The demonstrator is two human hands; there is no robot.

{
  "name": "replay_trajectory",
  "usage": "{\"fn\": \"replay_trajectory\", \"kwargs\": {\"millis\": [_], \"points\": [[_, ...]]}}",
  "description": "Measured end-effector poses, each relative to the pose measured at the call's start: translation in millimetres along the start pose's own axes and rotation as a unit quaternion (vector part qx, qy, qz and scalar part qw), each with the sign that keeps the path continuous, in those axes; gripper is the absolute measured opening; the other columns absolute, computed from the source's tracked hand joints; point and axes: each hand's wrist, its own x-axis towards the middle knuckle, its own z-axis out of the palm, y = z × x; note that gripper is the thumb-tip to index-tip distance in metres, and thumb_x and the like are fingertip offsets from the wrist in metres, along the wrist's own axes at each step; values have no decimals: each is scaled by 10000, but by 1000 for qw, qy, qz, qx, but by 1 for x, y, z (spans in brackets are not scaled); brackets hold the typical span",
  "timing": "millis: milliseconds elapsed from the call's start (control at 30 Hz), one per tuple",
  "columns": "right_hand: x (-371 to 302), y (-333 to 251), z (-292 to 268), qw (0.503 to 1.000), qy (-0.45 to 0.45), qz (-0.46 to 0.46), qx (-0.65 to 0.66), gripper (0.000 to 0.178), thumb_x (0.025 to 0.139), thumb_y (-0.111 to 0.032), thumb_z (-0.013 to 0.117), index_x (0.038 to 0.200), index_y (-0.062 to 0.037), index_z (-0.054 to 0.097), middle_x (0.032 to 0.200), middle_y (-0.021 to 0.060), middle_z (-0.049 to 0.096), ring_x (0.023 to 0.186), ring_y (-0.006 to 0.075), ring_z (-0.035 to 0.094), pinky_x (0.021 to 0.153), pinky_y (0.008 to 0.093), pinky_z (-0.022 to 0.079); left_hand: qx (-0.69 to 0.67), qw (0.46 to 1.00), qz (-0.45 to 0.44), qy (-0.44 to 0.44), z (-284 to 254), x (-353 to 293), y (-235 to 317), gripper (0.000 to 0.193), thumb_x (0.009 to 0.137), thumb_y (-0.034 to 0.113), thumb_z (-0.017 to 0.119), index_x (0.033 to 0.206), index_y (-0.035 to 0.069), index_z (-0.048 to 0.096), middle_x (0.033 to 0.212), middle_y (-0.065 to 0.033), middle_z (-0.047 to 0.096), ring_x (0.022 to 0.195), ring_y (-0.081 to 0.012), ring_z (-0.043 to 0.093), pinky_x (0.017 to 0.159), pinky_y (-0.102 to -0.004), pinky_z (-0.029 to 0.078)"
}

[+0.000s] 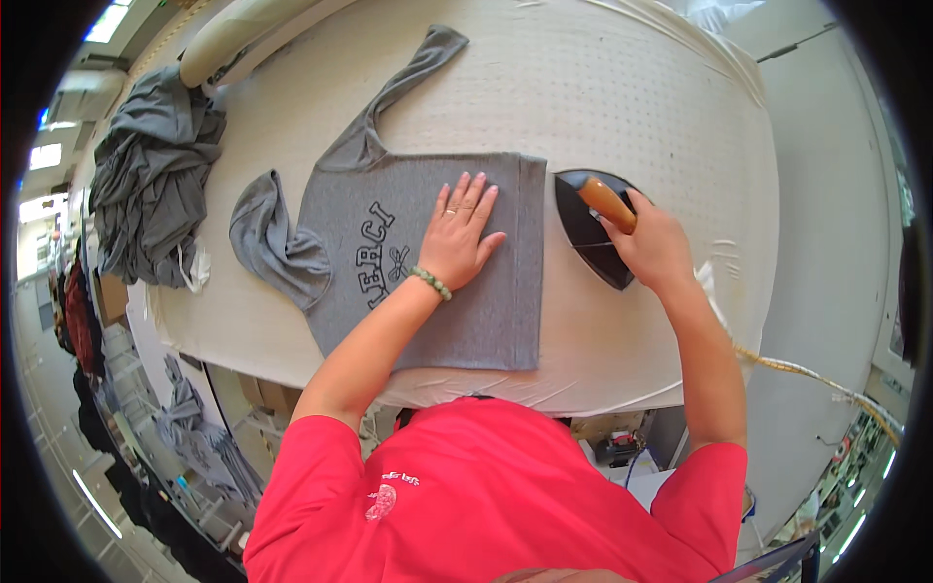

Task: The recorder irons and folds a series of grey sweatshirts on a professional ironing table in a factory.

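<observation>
One red shirt (486,496); left hand (457,239) on one hoodie (486,316); right hand (653,243), one iron (587,231).

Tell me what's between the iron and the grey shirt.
Head view: between iron and grey shirt, only a narrow bare strip of pale table cover.

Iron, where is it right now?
In the head view, the iron is right of centre on the table, just right of the shirt, held by the right hand.
</observation>
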Motion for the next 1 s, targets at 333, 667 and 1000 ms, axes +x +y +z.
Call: {"fn": "replay_trajectory", "kwargs": {"millis": [333, 667, 1000], "points": [[103, -113, 15, 939, -199, -221, -171, 283, 957, -271, 671, 1099, -26, 669, 1025, 230, 747, 983, 429, 708, 843, 508, 568, 46, 983, -178, 19, -12, -62, -7, 750, 964, 388, 685, 1566, 22, 426, 1682, -174, 338, 1576, -366, 272, 1280, -549, 198], [127, -123, 17, 945, -233, -186, -131, 299, 951, -255, 690, 1054, 26, 700, 1011, 234, 750, 950, 429, 706, 838, 479, 556, -114, 987, 14, -114, 14, -108, 113, 800, 952, 416, 664, 1590, 16, 392, 1699, -156, 313, 1590, -333, 257, 1293, -509, 200], [39, -75, 31, 921, -280, -249, -107, 299, 917, -246, 730, 1098, -9, 701, 981, 245, 741, 938, 436, 703, 822, 485, 544, -83, 988, 79, -103, 22, -145, 130, 699, 967, 346, 639, 1558, 31, 441, 1646, -152, 404, 1554, -326, 335, 1280, -489, 254]]}}
